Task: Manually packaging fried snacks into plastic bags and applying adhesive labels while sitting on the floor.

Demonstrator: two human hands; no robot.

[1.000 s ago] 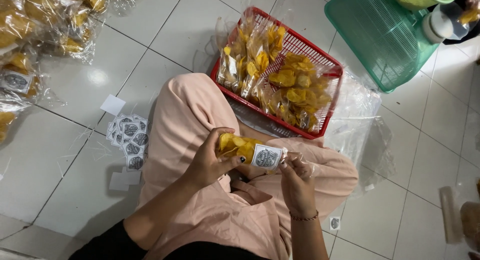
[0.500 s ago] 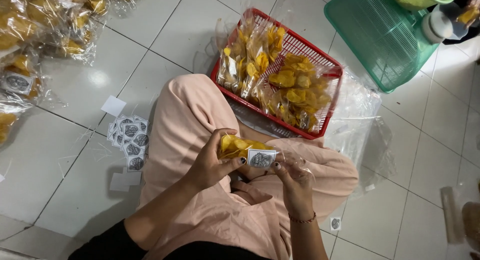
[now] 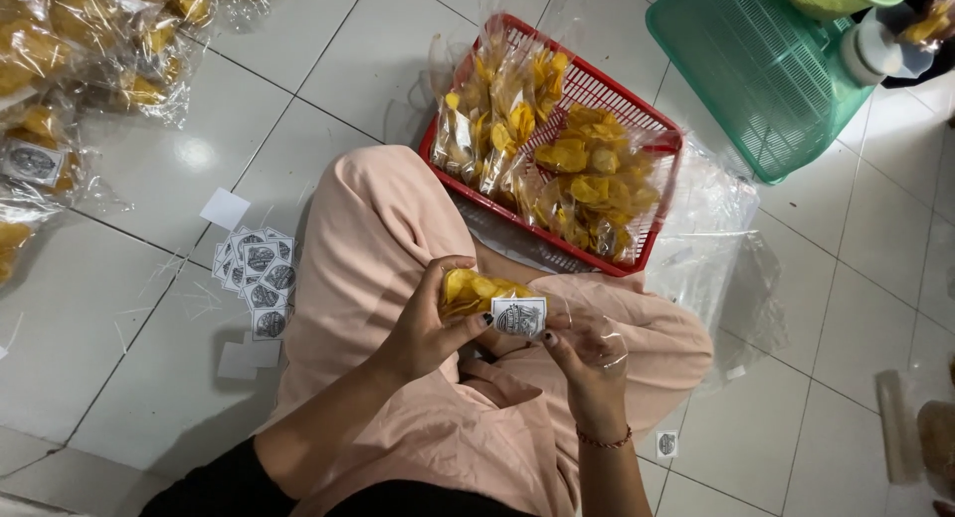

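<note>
A: Our left hand (image 3: 423,323) is clamped around the fat end of the bag (image 3: 476,293), thumb over the top and fingers curled under, so that end is pinned.

B: And our right hand (image 3: 587,363)?

A: It's pinched on the bag's clear, empty neck, thumb tip just beside the label (image 3: 519,317). Both hands are closed on the same bag.

B: So where does the bag sit for us?

A: Above our lap, over the pink cloth, between the two hands. Its long axis runs left to right: chips bunched at the left, label in the middle, slack film trailing off right into our right palm.

B: Which hand is nearer the label?

A: The right one, we judge; its thumb nearly touches the label's lower edge, while the left fingertips meet its left edge.

B: And round about?

A: The basket (image 3: 637,109) of filled bags lies ahead, past our knee, and the sticker sheet (image 3: 257,276) is on the floor to our left, well apart.
</note>
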